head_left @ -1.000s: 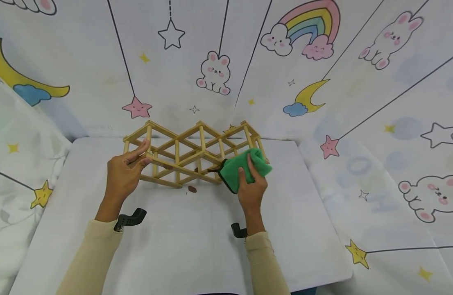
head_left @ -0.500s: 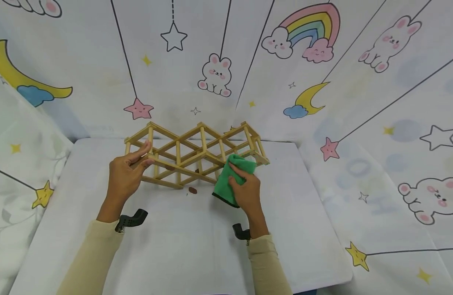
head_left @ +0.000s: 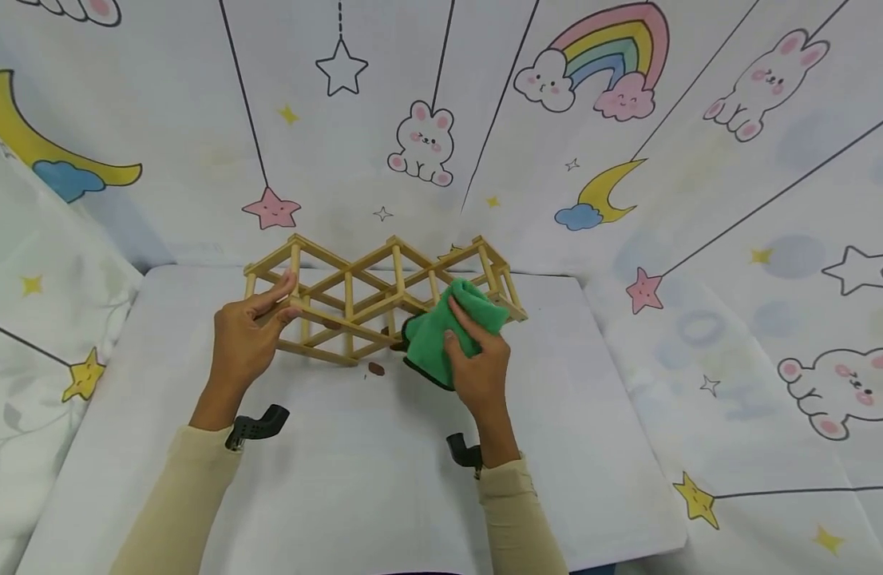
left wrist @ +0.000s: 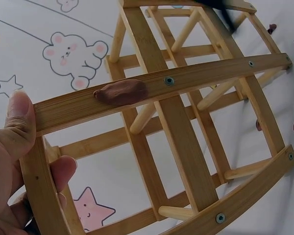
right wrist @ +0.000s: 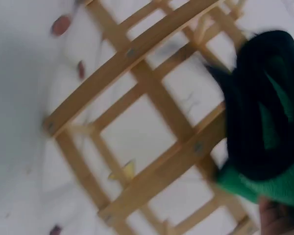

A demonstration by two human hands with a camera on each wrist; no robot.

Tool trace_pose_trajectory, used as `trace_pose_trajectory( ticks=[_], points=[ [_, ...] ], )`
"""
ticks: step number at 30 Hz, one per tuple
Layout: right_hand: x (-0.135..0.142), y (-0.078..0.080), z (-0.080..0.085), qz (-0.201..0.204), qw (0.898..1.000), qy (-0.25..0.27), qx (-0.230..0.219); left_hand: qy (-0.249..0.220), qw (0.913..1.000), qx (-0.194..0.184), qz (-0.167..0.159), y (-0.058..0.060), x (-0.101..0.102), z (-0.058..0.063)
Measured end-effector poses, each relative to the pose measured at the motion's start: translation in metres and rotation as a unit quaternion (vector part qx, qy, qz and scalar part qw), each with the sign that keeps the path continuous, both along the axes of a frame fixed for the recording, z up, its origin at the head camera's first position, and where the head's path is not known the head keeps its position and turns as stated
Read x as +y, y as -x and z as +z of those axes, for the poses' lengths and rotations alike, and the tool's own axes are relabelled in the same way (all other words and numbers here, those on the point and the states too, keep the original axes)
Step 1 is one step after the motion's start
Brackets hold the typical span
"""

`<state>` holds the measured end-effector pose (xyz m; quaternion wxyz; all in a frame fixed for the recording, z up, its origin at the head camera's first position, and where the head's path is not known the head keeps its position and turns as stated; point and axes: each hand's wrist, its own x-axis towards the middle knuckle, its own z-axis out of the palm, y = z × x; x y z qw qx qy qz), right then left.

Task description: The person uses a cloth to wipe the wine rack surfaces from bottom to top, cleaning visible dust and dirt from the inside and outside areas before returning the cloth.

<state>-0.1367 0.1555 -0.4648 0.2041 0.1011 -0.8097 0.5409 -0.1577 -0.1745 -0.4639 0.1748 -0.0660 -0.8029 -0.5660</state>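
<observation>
A wooden lattice rack [head_left: 349, 295], built of crossed slats and dowels, stands on the white table. At its left end my left hand [head_left: 242, 342] pinches a corner, the thumb over the slat and fingertips behind it in the left wrist view. My right hand [head_left: 482, 375] holds a green cloth [head_left: 436, 343] with dark edging against the front right part of the rack, hiding some slats there. A reddish-brown smear [left wrist: 121, 92] sticks to a slat near my left hand. In the right wrist view, the bunched cloth [right wrist: 269, 125] overlaps the rack and is blurred.
A brown lump [head_left: 376, 369] lies on the table [head_left: 355, 479] in front of the rack, and small brown bits [right wrist: 81, 69] lie around it. Close behind the rack rises a white cloth backdrop [head_left: 197, 144] printed with rabbits, stars and moons.
The right hand and cloth have moved left along the rack from its right end, then slightly up, the cloth's dark edge swinging out leftward. The left hand keeps its grip; the rack stays put.
</observation>
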Motion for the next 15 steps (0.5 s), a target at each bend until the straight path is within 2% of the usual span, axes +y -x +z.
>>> trace_pose_trajectory(
  ticks=[2,4,6,9,11,13,15],
  points=[
    [-0.012,0.002,0.002,0.03,0.998,0.009,0.056,0.002,1.0,0.001,0.003,-0.001,-0.001,0.001],
    [-0.021,0.005,-0.002,0.046,0.996,-0.015,0.076,-0.002,1.0,0.002,0.005,-0.002,-0.001,0.001],
    [-0.023,0.007,-0.01,0.018,0.996,-0.059,0.062,-0.005,1.0,0.001,0.003,-0.002,-0.001,0.0],
    [-0.011,0.005,-0.02,-0.059,0.991,-0.116,0.011,-0.01,0.9999,0.0,-0.005,-0.001,-0.001,0.0],
    [-0.005,0.002,-0.019,-0.088,0.988,-0.13,-0.004,-0.009,0.9999,0.0,-0.006,0.0,-0.001,0.0],
    [-0.005,0.0,-0.013,-0.076,0.989,-0.126,0.016,-0.007,1.0,0.0,-0.004,0.0,0.0,0.0],
    [-0.014,-0.001,-0.006,-0.04,0.99,-0.112,0.07,-0.007,1.0,0.0,-0.006,0.001,0.003,0.0]
  ],
)
